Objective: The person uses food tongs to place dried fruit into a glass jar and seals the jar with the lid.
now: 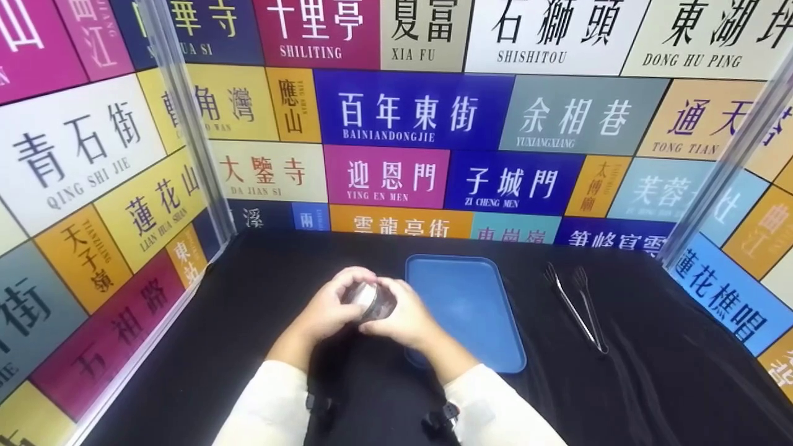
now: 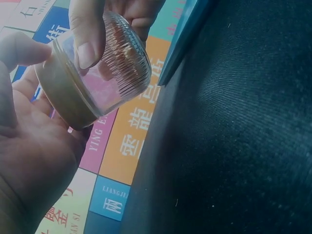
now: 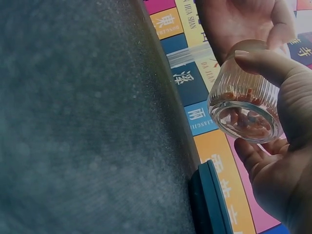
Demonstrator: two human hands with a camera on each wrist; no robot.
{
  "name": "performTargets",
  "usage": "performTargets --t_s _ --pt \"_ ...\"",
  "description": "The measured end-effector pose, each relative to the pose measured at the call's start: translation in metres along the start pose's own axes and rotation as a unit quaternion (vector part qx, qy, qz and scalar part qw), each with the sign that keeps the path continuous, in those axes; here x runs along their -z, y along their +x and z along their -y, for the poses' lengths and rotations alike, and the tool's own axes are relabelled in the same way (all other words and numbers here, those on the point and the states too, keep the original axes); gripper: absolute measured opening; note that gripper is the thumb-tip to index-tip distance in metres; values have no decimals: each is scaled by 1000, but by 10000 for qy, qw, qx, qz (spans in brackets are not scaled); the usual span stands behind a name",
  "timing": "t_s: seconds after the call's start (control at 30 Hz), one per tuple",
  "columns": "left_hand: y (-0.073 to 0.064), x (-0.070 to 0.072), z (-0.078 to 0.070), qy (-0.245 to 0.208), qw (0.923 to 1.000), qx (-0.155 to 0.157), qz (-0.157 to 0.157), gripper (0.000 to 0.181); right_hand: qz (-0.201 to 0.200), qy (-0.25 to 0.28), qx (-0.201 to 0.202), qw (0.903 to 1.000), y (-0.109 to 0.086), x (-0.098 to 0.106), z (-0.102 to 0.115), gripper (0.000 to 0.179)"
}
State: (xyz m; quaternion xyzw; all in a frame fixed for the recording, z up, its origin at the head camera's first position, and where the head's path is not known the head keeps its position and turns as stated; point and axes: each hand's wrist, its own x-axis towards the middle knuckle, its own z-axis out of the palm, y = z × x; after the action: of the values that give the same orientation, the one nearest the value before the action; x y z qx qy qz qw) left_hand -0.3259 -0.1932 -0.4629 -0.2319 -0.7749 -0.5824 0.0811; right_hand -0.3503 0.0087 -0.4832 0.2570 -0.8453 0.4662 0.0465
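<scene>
A ribbed glass jar [image 2: 127, 68] with a gold-coloured lid [image 2: 66, 87] is held tilted on its side above the black cloth. My left hand [image 1: 331, 306] grips it at the lid, thumb on the rim and fingers round the far side. Around the glass body curls my right hand [image 1: 406, 316], its thumb lying along the ribs. Small reddish-brown pieces [image 3: 243, 119] lie inside near the jar's base; their kind is unclear. In the head view both hands cover much of the jar.
A blue tray [image 1: 464, 303] lies on the black cloth [image 1: 248, 384], just right of my hands. Farther right are metal tongs [image 1: 582, 310], their arms spread. Panels with printed signs [image 1: 409, 111] stand behind the table and along both sides.
</scene>
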Motion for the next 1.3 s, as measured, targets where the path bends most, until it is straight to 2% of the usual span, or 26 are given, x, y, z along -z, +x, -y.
performTargets --t_s 0.1,0.17,0.23,0.3,0.43,0.5,0.57,0.7,0.9,1.03,1.2,1.3 --pt "1 0 0 -27 9999 -106 72 46 10 3 -1 10000 0 0 0 95" --pt "1 -1 0 -114 9999 -55 76 50 9 24 -48 10000 0 0 0 95" --pt "1 -2 -2 -227 9997 131 -19 55 -18 39 -69 10000 1 1 -1 95" --pt "0 -3 -3 -191 9986 448 -223 60 -56 29 -97 9999 2 1 -1 94" --pt "0 -5 -5 492 9900 1162 -626 70 -182 -57 -75 9998 3 1 -3 92" --pt "0 -6 -3 833 9852 1334 -677 74 -236 -107 -65 9996 3 1 -2 92" --pt "0 -7 -2 956 9835 1387 -661 75 -274 -152 -57 9995 4 1 -2 92" --pt "0 -5 0 718 9883 1231 -548 72 -238 -175 -131 9995 3 2 -1 92" --pt "-2 1 3 26 9952 973 -105 71 -13 -50 -320 9995 1 3 -1 95" --pt "-2 2 2 -294 9975 627 144 66 157 137 -296 9993 0 2 -2 98" --pt "-2 0 2 -424 9987 159 245 64 259 322 -221 9989 0 1 -3 99" --pt "-1 -1 3 -410 9988 204 196 69 246 365 -255 9987 -1 1 -2 98"
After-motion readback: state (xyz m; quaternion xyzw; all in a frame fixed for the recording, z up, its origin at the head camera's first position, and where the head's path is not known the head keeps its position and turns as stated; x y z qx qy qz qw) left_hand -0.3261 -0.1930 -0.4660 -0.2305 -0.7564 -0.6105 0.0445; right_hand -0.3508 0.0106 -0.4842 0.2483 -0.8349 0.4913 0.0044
